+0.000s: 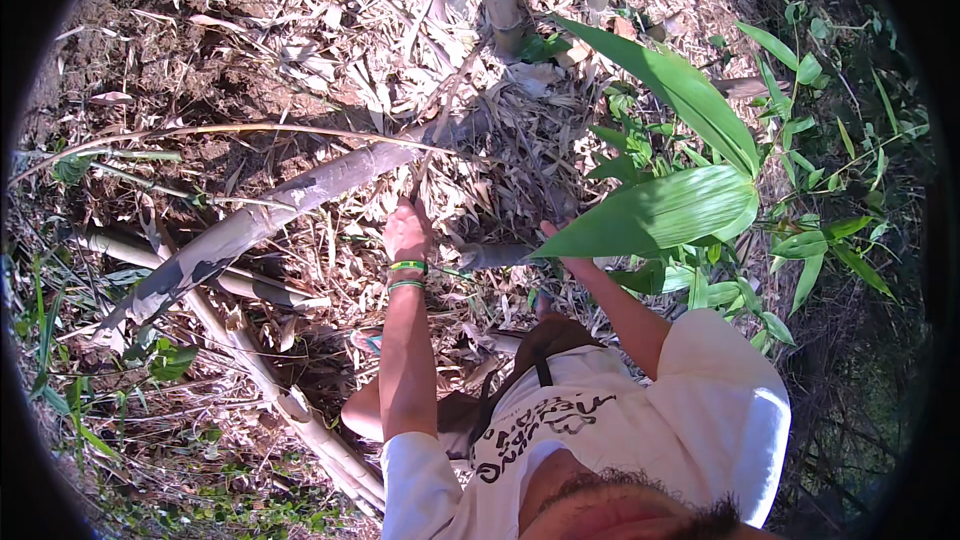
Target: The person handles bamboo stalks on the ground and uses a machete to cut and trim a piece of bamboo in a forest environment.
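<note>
Because leaves (660, 212) intervene, the right hand (577, 265) shows partly.

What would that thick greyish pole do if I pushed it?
The thick greyish pole would probably stay stiff, since it looks fat and nearly straight. Its rounded sides might let it roll, though dry leaves nearby could slow it.

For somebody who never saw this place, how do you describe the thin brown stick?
Start from the thick grey log slanting left of centre. Across its upper part, a thin brown stick runs up from the left hand. Unlike the long arching stem nearby, it leads to that hand.
</note>
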The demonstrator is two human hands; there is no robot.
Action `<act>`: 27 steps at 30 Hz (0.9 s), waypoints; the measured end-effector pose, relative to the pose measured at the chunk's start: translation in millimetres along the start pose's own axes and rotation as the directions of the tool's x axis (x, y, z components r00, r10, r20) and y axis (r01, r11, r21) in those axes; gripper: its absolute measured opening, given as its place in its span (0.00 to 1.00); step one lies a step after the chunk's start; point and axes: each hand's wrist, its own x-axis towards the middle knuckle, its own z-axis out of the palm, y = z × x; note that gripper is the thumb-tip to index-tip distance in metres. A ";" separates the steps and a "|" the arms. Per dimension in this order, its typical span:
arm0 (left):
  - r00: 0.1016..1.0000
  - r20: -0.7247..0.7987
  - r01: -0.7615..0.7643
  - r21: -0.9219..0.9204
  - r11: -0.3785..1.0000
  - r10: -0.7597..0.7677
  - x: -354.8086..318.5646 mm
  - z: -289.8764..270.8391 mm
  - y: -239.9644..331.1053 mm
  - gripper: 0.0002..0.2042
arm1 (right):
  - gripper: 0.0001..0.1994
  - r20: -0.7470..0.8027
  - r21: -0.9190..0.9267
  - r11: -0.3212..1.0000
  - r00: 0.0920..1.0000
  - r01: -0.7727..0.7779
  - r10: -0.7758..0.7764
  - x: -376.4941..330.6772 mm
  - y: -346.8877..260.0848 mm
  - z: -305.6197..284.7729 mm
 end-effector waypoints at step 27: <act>0.551 0.010 -0.678 0.588 0.440 0.835 62.2 -104.7 491.8 0.11 | 0.21 -0.195 0.104 0.994 0.979 -0.033 0.053 -27.5 -63.2 -54.6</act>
